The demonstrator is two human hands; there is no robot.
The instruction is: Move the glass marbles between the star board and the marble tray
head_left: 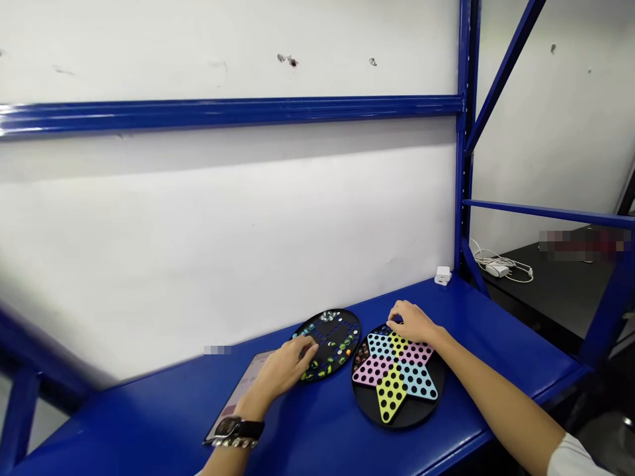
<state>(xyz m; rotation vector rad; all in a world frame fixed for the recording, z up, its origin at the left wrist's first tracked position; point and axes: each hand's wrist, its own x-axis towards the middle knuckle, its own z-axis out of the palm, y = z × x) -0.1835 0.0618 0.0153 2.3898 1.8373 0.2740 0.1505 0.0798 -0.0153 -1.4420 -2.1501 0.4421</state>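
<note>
A steel shelf (149, 403) against a white wall (208, 218), a tablet (243, 390) at its left; just right of that, a marble board (342, 337) with marbles (327, 316) in it; just beside, a star-shaped Chinese checkers board (394, 390); behind, a plug adapter (442, 276) by the wall; farther right, beyond the shelf, a charger cable (501, 268) on a table (550, 297).

Head-worn camera, looking forward and down, close above a blue workbench (510, 347)
</note>
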